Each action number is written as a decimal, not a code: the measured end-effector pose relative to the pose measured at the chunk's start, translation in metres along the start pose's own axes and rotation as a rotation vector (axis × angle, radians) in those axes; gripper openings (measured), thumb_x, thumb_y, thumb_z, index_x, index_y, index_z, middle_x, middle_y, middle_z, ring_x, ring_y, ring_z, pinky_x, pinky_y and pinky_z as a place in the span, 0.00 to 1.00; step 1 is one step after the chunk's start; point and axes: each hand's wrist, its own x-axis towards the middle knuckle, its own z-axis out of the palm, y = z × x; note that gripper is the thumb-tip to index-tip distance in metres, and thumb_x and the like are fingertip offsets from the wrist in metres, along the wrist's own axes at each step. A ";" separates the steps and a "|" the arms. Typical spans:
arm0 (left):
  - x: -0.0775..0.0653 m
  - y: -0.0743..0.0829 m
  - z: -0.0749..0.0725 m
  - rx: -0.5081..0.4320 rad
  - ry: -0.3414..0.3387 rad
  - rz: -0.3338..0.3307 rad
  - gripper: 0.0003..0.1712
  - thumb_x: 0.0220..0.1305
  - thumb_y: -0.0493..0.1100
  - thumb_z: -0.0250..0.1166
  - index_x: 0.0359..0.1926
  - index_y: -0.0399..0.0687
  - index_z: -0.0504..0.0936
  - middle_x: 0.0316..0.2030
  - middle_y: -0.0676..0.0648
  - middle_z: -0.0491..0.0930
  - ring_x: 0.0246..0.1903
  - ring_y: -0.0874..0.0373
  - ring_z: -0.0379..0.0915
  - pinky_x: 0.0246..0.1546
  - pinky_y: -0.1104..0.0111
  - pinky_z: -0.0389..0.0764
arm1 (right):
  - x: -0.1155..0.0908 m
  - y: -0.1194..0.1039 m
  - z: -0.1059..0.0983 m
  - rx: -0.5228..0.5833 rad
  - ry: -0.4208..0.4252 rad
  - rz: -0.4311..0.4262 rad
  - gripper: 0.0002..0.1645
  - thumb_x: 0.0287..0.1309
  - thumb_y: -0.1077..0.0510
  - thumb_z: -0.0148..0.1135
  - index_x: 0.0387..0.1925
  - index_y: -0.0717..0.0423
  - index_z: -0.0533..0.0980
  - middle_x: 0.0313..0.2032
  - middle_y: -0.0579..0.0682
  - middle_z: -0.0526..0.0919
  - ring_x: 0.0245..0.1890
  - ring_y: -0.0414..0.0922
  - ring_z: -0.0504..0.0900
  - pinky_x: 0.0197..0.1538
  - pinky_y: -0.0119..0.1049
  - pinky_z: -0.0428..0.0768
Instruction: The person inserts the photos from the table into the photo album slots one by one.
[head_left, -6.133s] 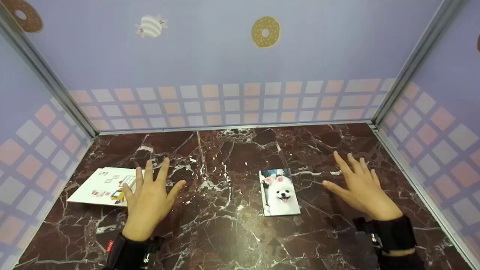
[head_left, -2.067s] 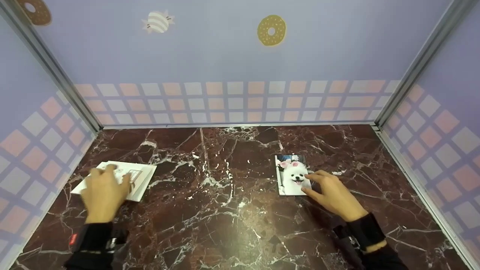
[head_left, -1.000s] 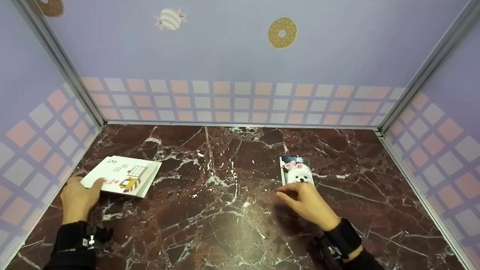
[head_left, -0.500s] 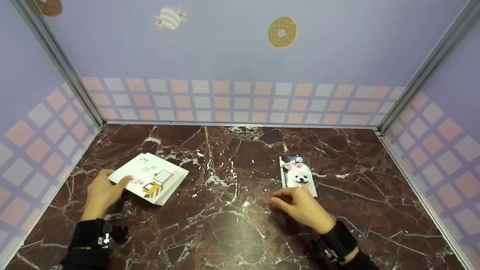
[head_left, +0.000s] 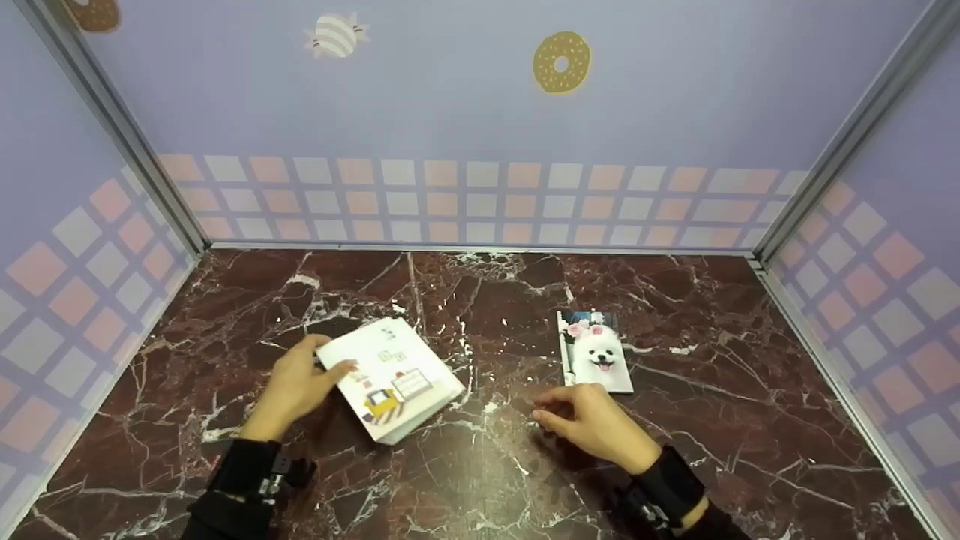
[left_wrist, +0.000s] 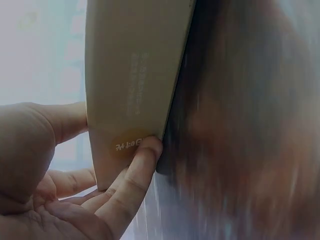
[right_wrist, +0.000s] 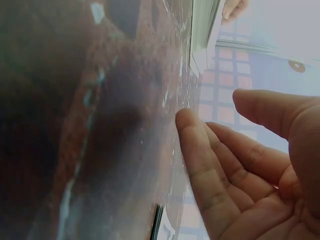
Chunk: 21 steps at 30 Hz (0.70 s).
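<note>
My left hand [head_left: 294, 384] grips a white booklet [head_left: 409, 360] by its left edge, thumb on the illustrated cover. The booklet is tilted over the table, its covers slightly parted at the lower right. In the left wrist view, its plain back [left_wrist: 135, 75] shows faint print and an orange logo, with my fingers [left_wrist: 132, 187] spread beneath it. My right hand [head_left: 600, 429] holds nothing; its fingers are loosely bent, near the table, with thumb and forefinger apart. Just beyond it lies a picture of a white dog [head_left: 600, 356], flat and with a visible thickness.
The dark red marbled tabletop [head_left: 480, 300] extends under both hands. A lilac back wall [head_left: 450, 105] with checkered squares stands behind it, and side walls [head_left: 885, 247] enclose it left and right.
My left hand went to the booklet, took hold of its left edge and carried it rightward, turning it clockwise. The right hand first reached the dog picture, then drew back toward me and left.
</note>
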 end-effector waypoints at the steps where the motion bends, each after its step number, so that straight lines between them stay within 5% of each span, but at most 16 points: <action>1: -0.001 0.004 0.005 -0.008 -0.008 0.013 0.37 0.65 0.51 0.67 0.66 0.34 0.66 0.54 0.28 0.77 0.44 0.44 0.83 0.46 0.54 0.84 | 0.000 0.000 0.001 0.014 -0.015 0.005 0.20 0.63 0.52 0.67 0.49 0.62 0.83 0.33 0.49 0.90 0.22 0.39 0.85 0.29 0.28 0.83; 16: -0.016 0.064 0.068 -0.037 -0.127 0.197 0.35 0.60 0.50 0.71 0.67 0.49 0.73 0.46 0.45 0.76 0.36 0.58 0.74 0.36 0.66 0.82 | -0.008 -0.003 0.016 -0.013 -0.085 -0.028 0.30 0.64 0.45 0.65 0.58 0.62 0.79 0.23 0.41 0.85 0.18 0.33 0.78 0.24 0.27 0.77; 21: -0.020 0.076 0.082 -0.064 -0.183 0.305 0.35 0.62 0.49 0.70 0.68 0.45 0.71 0.38 0.47 0.79 0.29 0.61 0.74 0.29 0.71 0.80 | -0.017 -0.003 0.015 -0.025 -0.095 -0.035 0.33 0.64 0.44 0.65 0.60 0.64 0.77 0.25 0.41 0.83 0.18 0.31 0.74 0.25 0.26 0.75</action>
